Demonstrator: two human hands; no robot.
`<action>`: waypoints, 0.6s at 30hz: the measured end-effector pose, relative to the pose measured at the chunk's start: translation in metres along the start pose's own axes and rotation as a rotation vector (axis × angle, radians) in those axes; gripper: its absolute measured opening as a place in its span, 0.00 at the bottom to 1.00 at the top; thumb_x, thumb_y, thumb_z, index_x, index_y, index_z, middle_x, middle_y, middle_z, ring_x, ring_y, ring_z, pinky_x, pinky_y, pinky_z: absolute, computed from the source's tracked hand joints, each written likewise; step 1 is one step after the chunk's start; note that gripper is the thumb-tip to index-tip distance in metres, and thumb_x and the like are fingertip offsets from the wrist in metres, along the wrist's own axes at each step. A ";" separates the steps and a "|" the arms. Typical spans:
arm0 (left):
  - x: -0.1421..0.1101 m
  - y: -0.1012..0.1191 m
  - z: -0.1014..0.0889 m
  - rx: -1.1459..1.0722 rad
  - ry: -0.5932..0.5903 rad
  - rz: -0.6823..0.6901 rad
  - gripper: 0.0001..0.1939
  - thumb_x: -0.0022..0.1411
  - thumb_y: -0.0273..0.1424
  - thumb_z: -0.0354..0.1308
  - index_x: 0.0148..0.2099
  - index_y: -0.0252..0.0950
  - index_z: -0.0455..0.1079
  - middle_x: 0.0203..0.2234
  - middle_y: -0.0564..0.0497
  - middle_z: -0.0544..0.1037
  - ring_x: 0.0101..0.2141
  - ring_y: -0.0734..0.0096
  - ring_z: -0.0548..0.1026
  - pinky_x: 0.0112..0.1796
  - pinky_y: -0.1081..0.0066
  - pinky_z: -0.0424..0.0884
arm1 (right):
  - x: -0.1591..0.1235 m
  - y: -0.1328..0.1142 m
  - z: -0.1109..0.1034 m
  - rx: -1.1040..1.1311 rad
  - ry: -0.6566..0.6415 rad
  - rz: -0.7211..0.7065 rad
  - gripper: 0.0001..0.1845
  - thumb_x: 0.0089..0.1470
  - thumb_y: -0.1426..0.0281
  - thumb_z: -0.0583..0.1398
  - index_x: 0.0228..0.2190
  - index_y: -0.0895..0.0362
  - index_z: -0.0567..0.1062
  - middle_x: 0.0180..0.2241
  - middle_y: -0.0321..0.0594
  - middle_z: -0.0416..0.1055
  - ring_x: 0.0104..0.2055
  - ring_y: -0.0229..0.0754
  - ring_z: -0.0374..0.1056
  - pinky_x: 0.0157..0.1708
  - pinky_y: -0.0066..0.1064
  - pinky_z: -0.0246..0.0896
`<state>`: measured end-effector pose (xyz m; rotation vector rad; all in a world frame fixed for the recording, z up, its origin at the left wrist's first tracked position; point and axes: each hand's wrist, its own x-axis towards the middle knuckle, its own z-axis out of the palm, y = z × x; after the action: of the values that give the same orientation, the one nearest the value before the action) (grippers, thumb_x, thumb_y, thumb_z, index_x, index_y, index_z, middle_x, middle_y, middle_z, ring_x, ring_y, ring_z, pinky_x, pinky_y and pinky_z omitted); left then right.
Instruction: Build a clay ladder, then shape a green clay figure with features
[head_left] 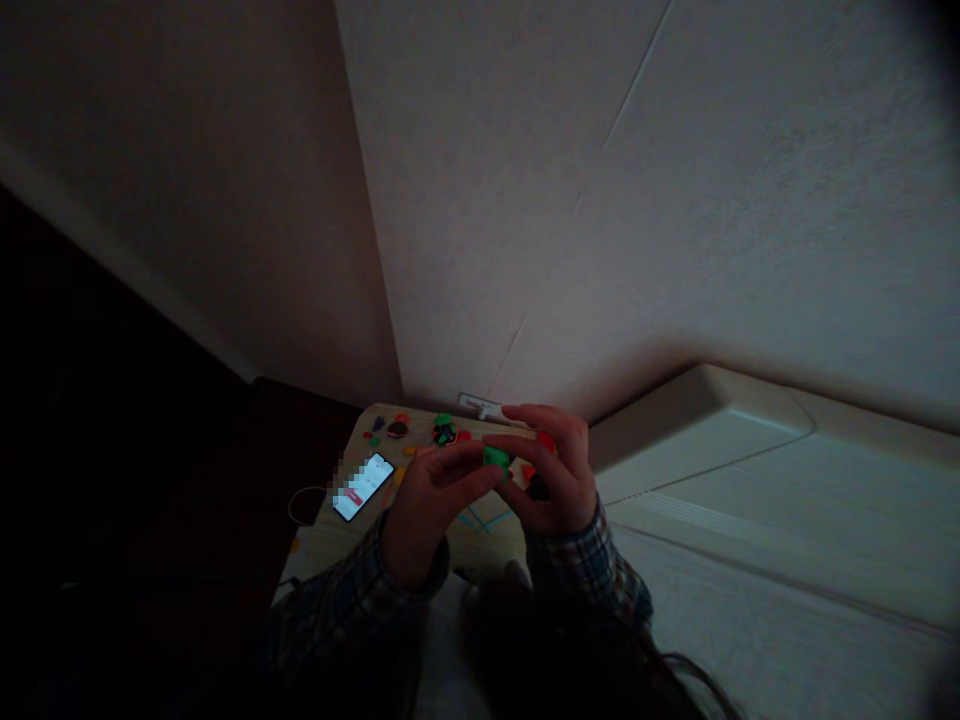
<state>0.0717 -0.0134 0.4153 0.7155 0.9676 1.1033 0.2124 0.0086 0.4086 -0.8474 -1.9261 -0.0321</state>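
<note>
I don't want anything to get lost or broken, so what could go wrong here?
The small green piece, held between the left hand and right hand, might slip and be hard to find in this dim light. The phone lies near the table edge, close to the left sleeve, so a bump could perhaps knock it off.

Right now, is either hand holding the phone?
No, the phone lies on the table, with left hand and right hand at the green piece.
</note>
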 end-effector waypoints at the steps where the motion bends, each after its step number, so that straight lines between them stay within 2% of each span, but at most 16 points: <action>1: 0.000 0.000 0.000 0.005 0.000 0.002 0.11 0.46 0.32 0.67 0.34 0.33 0.77 0.33 0.48 0.81 0.37 0.62 0.77 0.42 0.68 0.70 | 0.000 0.000 0.000 -0.003 -0.002 -0.004 0.10 0.54 0.67 0.58 0.40 0.52 0.72 0.43 0.43 0.69 0.46 0.47 0.65 0.43 0.42 0.65; 9: 0.002 0.001 0.000 -0.004 -0.001 0.035 0.10 0.47 0.31 0.66 0.35 0.33 0.77 0.30 0.50 0.81 0.33 0.68 0.77 0.38 0.72 0.71 | 0.003 0.000 0.004 0.001 0.007 -0.017 0.09 0.55 0.68 0.58 0.40 0.53 0.72 0.43 0.43 0.70 0.45 0.46 0.64 0.43 0.41 0.65; 18: 0.003 0.002 0.001 -0.021 -0.003 0.067 0.10 0.50 0.34 0.65 0.34 0.34 0.76 0.29 0.51 0.80 0.32 0.66 0.78 0.39 0.69 0.72 | 0.004 -0.001 0.006 -0.014 0.004 -0.007 0.10 0.54 0.68 0.59 0.40 0.52 0.72 0.42 0.42 0.70 0.45 0.46 0.65 0.43 0.42 0.65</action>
<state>0.0722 -0.0098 0.4161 0.7371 0.9332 1.1693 0.2055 0.0122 0.4091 -0.8492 -1.9276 -0.0514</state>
